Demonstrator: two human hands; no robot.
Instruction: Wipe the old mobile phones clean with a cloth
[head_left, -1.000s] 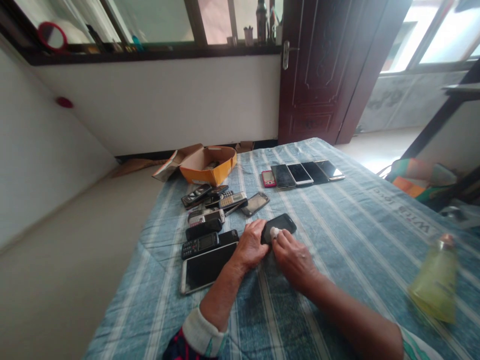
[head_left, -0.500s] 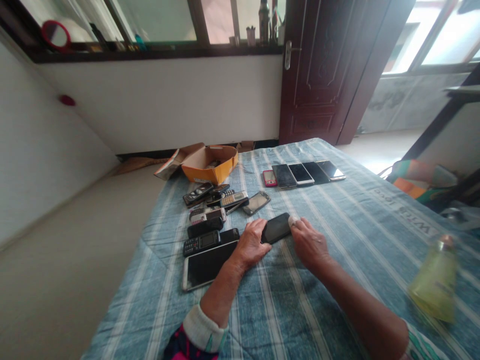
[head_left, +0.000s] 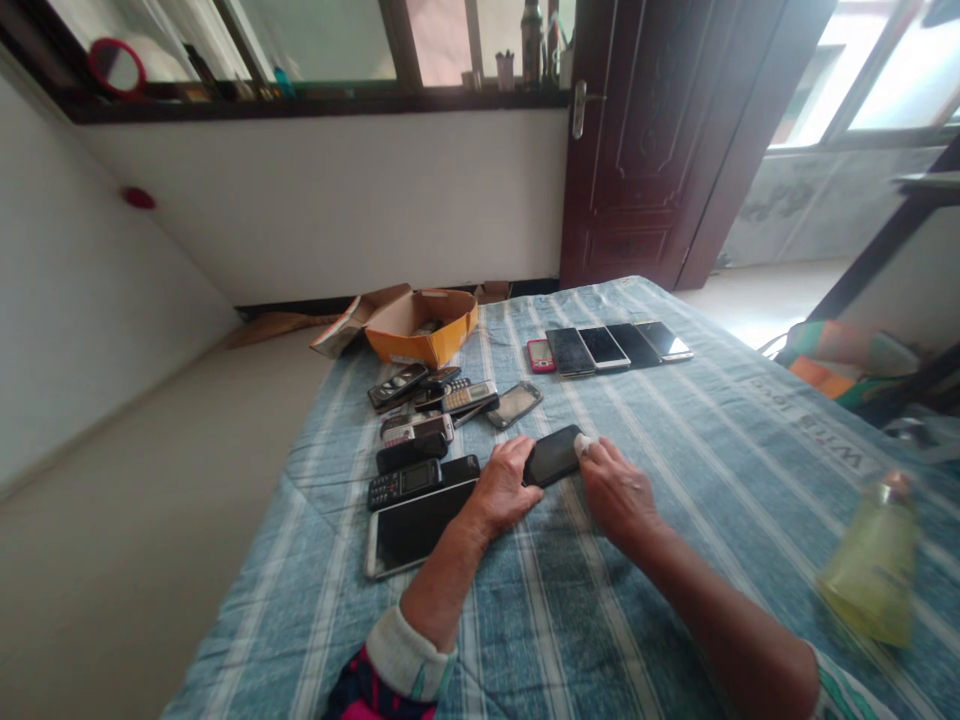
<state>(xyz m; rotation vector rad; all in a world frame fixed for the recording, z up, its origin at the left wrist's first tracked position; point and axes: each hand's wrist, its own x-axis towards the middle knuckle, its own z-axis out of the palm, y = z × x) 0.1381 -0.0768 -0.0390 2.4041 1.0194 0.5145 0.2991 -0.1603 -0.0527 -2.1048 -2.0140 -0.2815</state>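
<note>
A dark smartphone (head_left: 553, 456) lies on the striped blue cloth, its screen up. My left hand (head_left: 504, 490) grips its left end, thumb on the near edge and fingers over the far one. At its right end, my right hand (head_left: 619, 487) pinches a small white wad (head_left: 582, 444), like tissue or cloth, against the phone's edge. A large white-framed phone (head_left: 412, 530) lies partly behind my left wrist. Beyond the left hand sit a black keypad phone (head_left: 405, 483) and a worn phone with a grey face (head_left: 515, 405).
An open orange box (head_left: 420, 345) stands at the far left, near a heap of old phones (head_left: 427, 400). Several smartphones (head_left: 604, 347) and a small pink phone (head_left: 540, 355) form a row at the back. A yellow-green spray bottle (head_left: 874, 570) is at right.
My right hand has shifted slightly at the phone's right end, with the white wad still in its fingers. The left hand keeps its hold. The view has tilted a little.
</note>
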